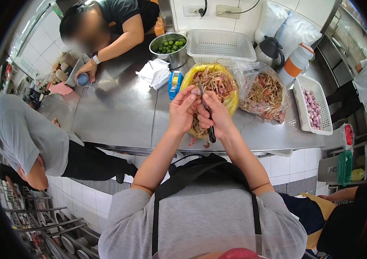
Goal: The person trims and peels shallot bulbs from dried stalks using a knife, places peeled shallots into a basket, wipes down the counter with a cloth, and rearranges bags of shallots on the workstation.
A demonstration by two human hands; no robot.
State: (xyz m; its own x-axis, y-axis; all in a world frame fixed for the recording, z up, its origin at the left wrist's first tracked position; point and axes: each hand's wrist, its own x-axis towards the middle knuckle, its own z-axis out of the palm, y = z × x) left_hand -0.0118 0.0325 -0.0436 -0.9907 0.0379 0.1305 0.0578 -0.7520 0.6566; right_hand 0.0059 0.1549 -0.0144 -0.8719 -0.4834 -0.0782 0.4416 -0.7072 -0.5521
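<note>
In the head view, my left hand (182, 110) pinches a small shallot (196, 92) between thumb and fingers. A knife with a black handle (211, 134) is gripped in my right hand (216, 113), its blade end up against the shallot. Both hands are close together over a yellow plastic bag (232, 97) full of dry shallot skins (213, 80). Right of it stands a clear plastic bag (264, 97) stuffed with dry brown and reddish pieces. Farther right, a white basket (299, 103) contains many peeled pinkish shallots (311, 108).
A blue tape dispenser (175, 85), white papers (154, 73), a steel pot of green limes (169, 46), a white tray (221, 45), a dark jug (270, 51) and a grey-orange flask (295, 64) stand on the steel table (119, 116). Co-workers are left, far left and right.
</note>
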